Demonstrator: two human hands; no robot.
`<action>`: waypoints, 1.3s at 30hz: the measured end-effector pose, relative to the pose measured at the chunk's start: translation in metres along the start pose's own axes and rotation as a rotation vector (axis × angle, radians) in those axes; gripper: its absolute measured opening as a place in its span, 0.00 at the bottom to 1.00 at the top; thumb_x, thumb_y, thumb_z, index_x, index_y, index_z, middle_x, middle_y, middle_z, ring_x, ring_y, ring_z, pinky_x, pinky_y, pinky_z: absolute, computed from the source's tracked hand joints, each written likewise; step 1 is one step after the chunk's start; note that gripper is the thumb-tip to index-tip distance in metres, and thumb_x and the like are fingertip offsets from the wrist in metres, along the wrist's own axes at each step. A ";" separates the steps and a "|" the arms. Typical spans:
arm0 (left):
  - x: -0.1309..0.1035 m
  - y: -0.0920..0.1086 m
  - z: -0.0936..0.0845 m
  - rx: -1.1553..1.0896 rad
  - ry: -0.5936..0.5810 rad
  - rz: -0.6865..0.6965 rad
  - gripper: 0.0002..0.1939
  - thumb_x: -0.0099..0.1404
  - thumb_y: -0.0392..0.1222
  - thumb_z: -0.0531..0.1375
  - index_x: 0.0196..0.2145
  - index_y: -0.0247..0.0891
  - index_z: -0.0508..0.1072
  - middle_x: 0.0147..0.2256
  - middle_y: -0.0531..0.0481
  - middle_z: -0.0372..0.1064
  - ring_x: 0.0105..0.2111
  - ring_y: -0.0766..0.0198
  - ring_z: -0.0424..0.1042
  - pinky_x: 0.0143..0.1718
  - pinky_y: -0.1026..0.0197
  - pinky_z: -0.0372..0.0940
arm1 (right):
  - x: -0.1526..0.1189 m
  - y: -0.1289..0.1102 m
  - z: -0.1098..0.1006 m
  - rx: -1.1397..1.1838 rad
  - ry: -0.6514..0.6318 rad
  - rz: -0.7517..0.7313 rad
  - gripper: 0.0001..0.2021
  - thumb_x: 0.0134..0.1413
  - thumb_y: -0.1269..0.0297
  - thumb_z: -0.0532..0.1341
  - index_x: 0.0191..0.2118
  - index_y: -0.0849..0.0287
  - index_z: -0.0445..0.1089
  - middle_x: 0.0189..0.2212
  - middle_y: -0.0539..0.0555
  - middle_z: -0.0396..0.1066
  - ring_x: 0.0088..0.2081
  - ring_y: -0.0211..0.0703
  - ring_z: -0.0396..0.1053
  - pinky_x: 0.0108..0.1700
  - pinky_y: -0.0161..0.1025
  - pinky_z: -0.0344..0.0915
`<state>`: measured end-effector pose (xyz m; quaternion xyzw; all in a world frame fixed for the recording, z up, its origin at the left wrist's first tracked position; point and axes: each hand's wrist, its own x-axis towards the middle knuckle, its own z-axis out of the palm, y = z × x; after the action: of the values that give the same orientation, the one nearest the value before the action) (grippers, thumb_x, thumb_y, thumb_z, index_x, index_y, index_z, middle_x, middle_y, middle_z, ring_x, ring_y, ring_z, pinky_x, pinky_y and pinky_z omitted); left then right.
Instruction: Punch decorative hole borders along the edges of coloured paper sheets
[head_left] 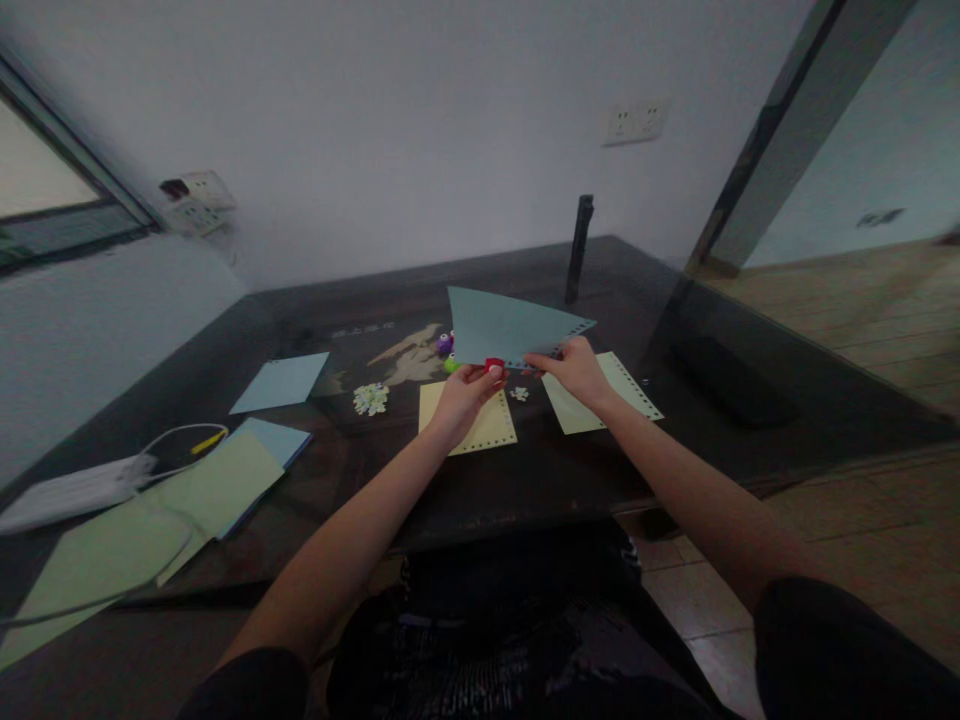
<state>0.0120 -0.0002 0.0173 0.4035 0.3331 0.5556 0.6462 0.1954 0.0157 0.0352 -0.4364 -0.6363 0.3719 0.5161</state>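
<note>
A blue sheet of paper with small punched shapes along its near edge is held up over the dark table. My left hand grips a small red punch at that edge. My right hand pinches the sheet's right part between thumb and fingers. Under my hands lie a yellow sheet and a pale green sheet, both with punched edges. Between them is a small pile of cut-out pieces. Purple and green small objects sit behind my left hand, partly hidden.
A larger pile of cut-outs lies left of the yellow sheet. Farther left are blue paper, green sheets, a white power strip and its cable. A black upright object stands at the back; a black case lies right.
</note>
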 end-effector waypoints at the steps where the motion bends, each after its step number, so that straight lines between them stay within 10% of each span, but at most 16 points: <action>1: 0.000 0.000 0.000 -0.005 0.000 0.002 0.16 0.48 0.41 0.70 0.32 0.32 0.71 0.35 0.45 0.73 0.36 0.63 0.73 0.47 0.55 0.64 | 0.000 -0.001 0.000 -0.005 -0.017 0.018 0.12 0.43 0.59 0.66 0.33 0.62 0.73 0.29 0.56 0.76 0.27 0.46 0.75 0.31 0.42 0.72; 39: -0.001 0.003 -0.002 0.070 0.024 -0.063 0.15 0.48 0.45 0.69 0.32 0.36 0.74 0.36 0.47 0.72 0.38 0.64 0.71 0.41 0.61 0.61 | -0.005 -0.007 0.000 0.052 -0.107 0.142 0.08 0.43 0.63 0.66 0.30 0.62 0.70 0.31 0.58 0.75 0.31 0.47 0.73 0.37 0.45 0.72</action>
<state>0.0084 -0.0011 0.0185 0.4083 0.3727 0.5279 0.6448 0.1944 0.0084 0.0398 -0.4464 -0.6206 0.4469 0.4647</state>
